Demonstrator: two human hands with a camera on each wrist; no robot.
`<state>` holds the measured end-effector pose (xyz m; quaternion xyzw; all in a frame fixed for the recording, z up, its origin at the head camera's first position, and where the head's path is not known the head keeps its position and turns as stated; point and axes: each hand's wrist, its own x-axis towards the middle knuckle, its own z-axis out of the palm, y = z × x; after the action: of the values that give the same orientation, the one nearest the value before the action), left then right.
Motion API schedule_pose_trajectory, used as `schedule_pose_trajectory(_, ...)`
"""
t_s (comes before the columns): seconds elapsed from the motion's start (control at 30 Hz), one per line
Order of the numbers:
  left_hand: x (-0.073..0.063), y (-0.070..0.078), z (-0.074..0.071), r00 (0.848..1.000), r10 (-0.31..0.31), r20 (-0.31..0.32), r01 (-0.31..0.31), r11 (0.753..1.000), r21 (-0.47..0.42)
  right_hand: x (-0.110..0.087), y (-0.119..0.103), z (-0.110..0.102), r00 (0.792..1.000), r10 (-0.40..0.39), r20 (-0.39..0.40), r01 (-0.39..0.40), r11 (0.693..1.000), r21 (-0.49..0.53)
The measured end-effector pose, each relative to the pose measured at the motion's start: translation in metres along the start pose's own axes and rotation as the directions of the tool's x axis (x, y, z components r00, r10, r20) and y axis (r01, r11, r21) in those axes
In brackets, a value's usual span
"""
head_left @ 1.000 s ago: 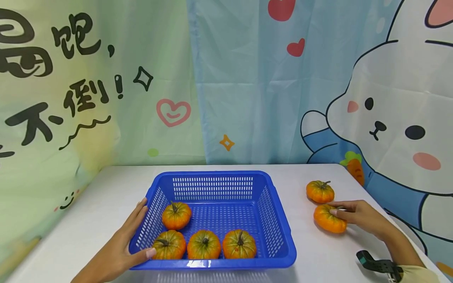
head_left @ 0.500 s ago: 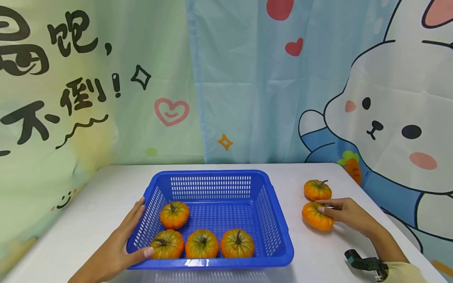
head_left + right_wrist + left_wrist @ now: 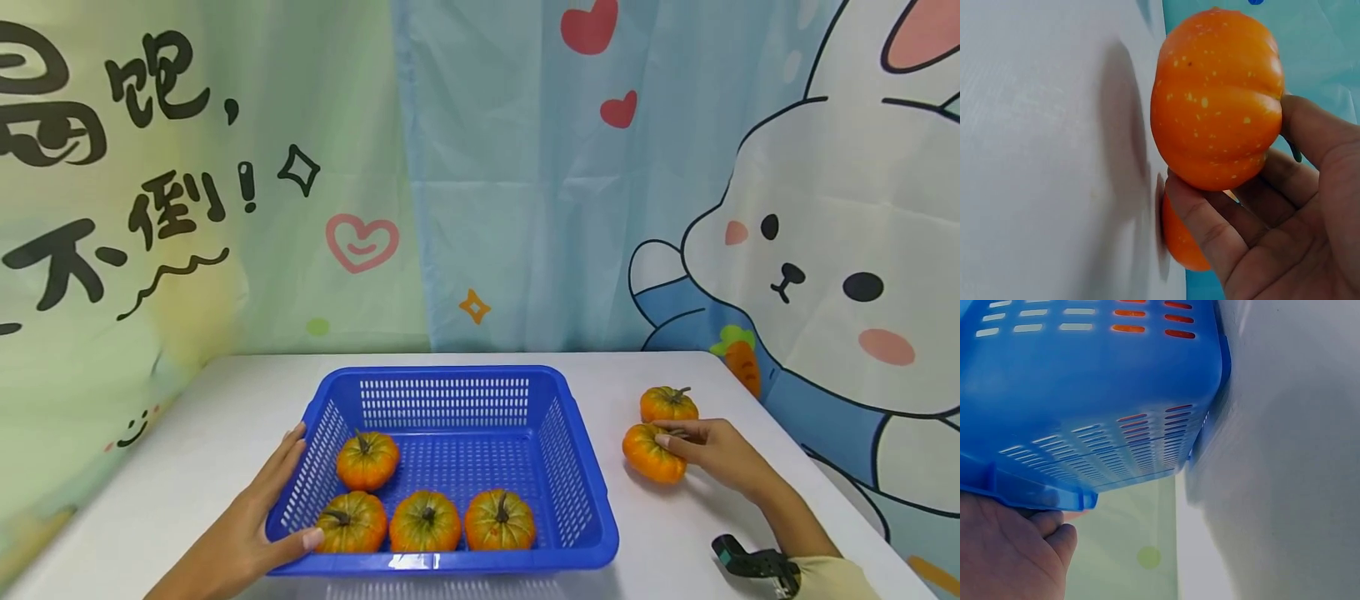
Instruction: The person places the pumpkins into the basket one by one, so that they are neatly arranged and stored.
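Note:
My right hand (image 3: 716,450) pinches a small orange pumpkin (image 3: 651,457) between thumb and fingertips. In the right wrist view that pumpkin (image 3: 1213,106) is apart from the white table, its shadow beside it. A second small pumpkin (image 3: 667,403) sits just behind it on the table. My left hand (image 3: 243,521) rests at the front left corner of a blue plastic basket (image 3: 450,563), fingers fairly straight along the left rim, thumb over the edge. Inside the basket sit several pumpkins: one at the left (image 3: 367,461) and a row along the front (image 3: 425,521).
The basket stands on a white table (image 3: 187,433) that reaches back to a printed curtain (image 3: 487,208) with a cartoon rabbit. A black device (image 3: 753,560) is strapped at my right wrist, near the table's surface.
My right hand has moved left toward the basket, carrying the pumpkin. The second pumpkin and the basket's contents stay in place, and my left hand keeps its hold at the corner.

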<state>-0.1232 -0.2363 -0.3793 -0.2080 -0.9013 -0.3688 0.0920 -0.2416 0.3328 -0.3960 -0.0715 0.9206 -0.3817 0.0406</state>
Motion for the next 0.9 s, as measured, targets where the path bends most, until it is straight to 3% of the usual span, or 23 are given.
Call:
schedule_pose_trajectory(0.37, -0.002, -0.001, 0.001, 1.0, 0.015, -0.017, -0.015, 1.0, 0.027, 0.008, -0.014, 0.003, 0.998, -0.049, -0.032, 0.049, 0.999, -0.007)
schedule_pose_trajectory(0.6, -0.001, 0.001, 0.001, 0.999, -0.029, 0.014, 0.029, 1.0, 0.008, 0.013, -0.029, 0.0, 0.99, -0.128, -0.058, 0.128, 0.992, -0.011)
schedule_pose_trajectory(0.9, -0.001, 0.0, -0.001, 1.0, 0.02, -0.009, -0.02, 0.999, 0.029, 0.017, -0.055, -0.003, 0.991, -0.134, -0.024, 0.136, 0.987, 0.083)
